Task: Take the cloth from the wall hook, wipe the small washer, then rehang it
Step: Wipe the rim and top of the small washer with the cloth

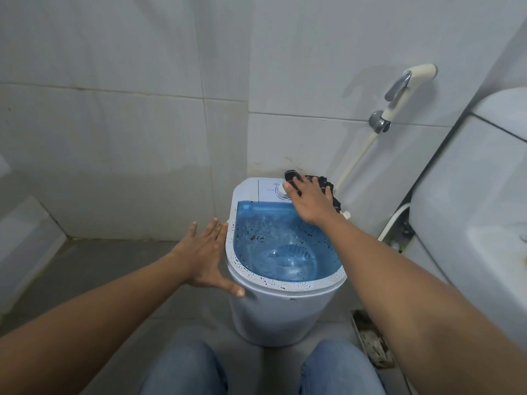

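Your right hand (309, 199) lies flat on the dark cloth (328, 187), fingers (293, 187) spread and pressing down, not pinching, so the cloth sits trapped betw. palm and the back right corner of the small washer (273, 312), on the control panel just beside the white dial (282, 191). A flat palm suits wiping: more cloth on the surface, w/ pressure across it. Your left hand (206, 256) is empty, fingers straight and apart, laid along the washer's left side w/ thumb near the speckled rim (232, 262); prob. there to brace the light tub so it doesn't slide or tip while you push. The blue lid (273, 223) is dotted w/ dark specks, so lid and rim look unwiped. Washer stands on the floor in the tiled corner, bidet sprayer (405, 84) on the wall behind. No wall hook visible, so rehanging looks some way off.
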`<action>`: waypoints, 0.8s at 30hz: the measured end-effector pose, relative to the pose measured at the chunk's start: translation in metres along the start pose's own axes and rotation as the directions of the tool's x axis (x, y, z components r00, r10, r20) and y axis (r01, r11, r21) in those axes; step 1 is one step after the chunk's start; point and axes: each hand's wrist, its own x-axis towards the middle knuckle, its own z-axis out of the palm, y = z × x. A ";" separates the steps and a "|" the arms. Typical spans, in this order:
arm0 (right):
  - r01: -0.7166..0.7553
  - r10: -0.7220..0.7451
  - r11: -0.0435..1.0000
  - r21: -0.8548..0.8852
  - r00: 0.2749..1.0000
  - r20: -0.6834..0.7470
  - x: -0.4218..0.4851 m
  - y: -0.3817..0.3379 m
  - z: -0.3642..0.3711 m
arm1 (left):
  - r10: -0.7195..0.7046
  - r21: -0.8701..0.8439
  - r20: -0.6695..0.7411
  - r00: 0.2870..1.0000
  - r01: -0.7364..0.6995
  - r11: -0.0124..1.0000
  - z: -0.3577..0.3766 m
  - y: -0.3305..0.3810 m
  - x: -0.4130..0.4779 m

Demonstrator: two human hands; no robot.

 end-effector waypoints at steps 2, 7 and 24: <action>0.010 -0.009 0.999 -0.032 1.000 0.010 -0.006 0.005 -0.002 | 0.003 -0.004 0.002 1.000 -0.003 1.000 0.000 0.000 0.000; 0.085 -0.081 0.988 -0.132 0.996 0.038 -0.019 0.022 -0.005 | 0.004 -0.010 -0.002 1.000 -0.004 1.000 0.002 -0.002 0.003; 0.030 -0.023 0.985 -0.170 0.999 0.047 0.003 0.028 -0.019 | 0.007 0.028 -0.023 1.000 -0.006 1.000 -0.002 -0.005 0.009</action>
